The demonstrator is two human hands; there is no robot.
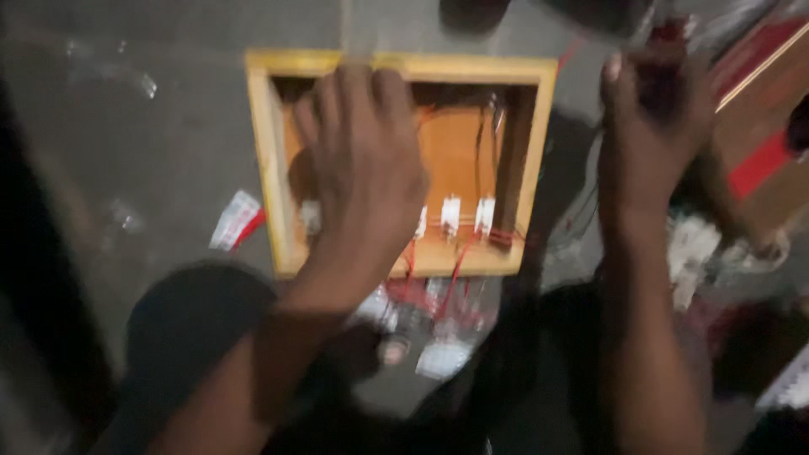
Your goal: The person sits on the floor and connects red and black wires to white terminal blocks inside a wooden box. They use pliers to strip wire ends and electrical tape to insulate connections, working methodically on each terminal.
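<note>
Inside, left hand (362, 168) fills wooden box (522, 168).

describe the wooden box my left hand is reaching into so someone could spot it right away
On the grey floor, straight ahead, lies a shallow square wooden box, with the left hand over it. Its yellow rim and the small white parts wired in red inside set it apart from the scattered wrappers.

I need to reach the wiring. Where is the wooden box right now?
In the head view the wooden box lies open on the grey floor, upper centre, under the left hand, with the right hand raised beside it.
</note>
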